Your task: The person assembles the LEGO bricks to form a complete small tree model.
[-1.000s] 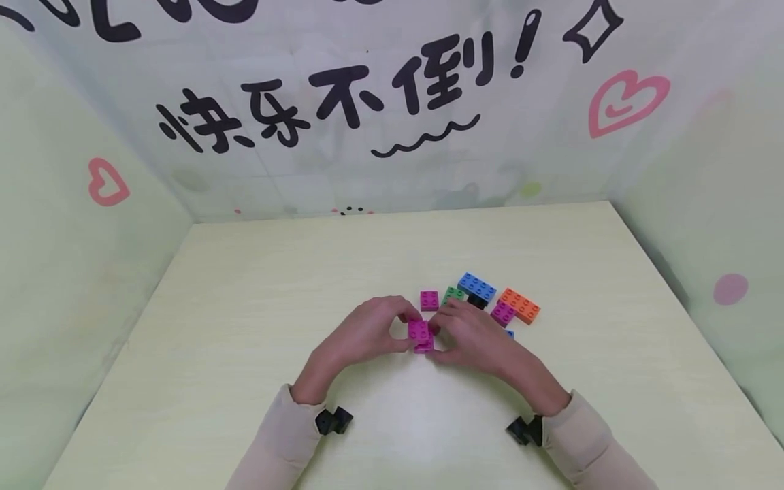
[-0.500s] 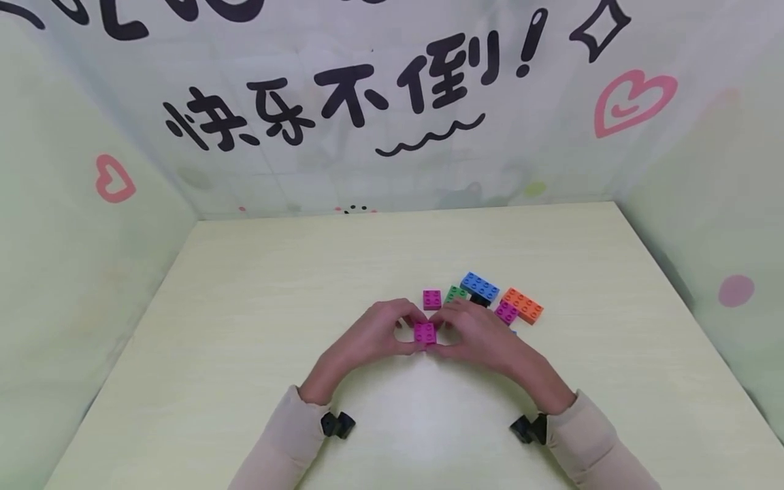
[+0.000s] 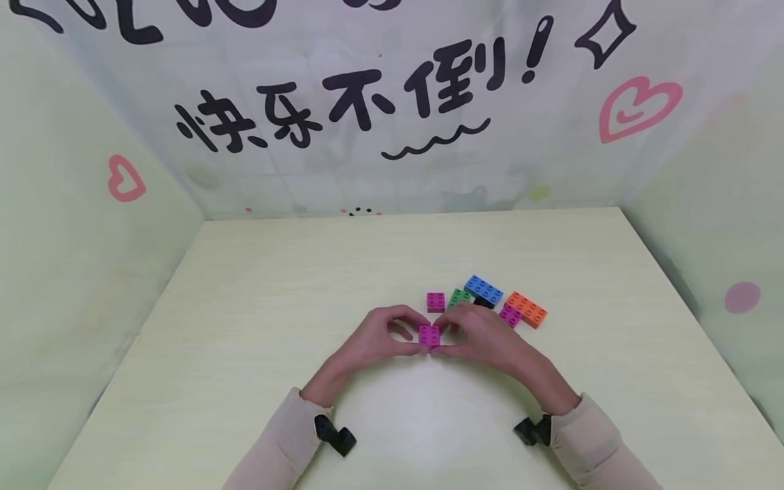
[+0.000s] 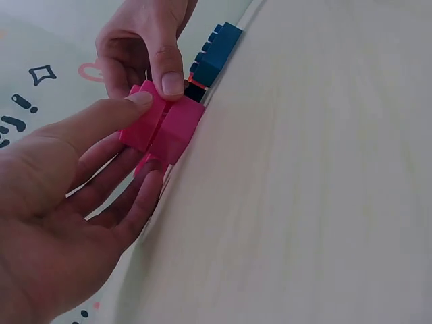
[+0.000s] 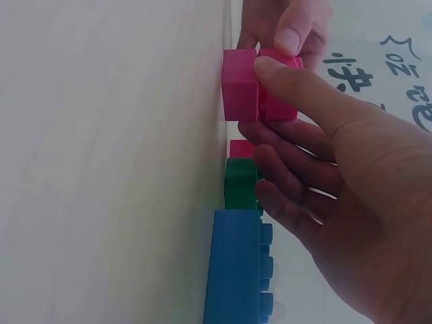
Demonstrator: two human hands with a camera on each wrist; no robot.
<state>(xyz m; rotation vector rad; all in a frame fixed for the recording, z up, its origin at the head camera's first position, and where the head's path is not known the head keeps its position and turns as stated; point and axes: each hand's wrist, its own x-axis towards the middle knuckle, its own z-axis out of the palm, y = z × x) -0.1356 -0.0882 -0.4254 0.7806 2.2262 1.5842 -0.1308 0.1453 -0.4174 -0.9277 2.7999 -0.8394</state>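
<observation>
In the middle of the table, two pink bricks stand one above the other: the upper pink brick (image 3: pixel 429 335) and the lower pink brick (image 5: pixel 239 91). A thin gap shows between them in both wrist views. My left hand (image 3: pixel 380 335) pinches the upper brick from the left, thumb on its near side. From the right, my right hand (image 3: pixel 486 341) pinches the pair, its thumb at the seam between the bricks. Behind the hands lies another small pink brick (image 3: pixel 435 302). A green brick (image 5: pixel 241 183), partly hidden in the head view, sits beyond the right fingers.
Near the right hand lie a long blue brick (image 3: pixel 484 288), a black brick (image 3: pixel 482 303), an orange brick (image 3: pixel 528 310) and a pink brick (image 3: pixel 510 314). In the right wrist view a blue brick (image 5: pixel 235 266) stands close. Printed cloth walls (image 3: pixel 343 170) surround the table.
The upper pink brick, earlier offset to the left over the lower one, now sits squarely above it. Both hands have drawn together around the pair.
</observation>
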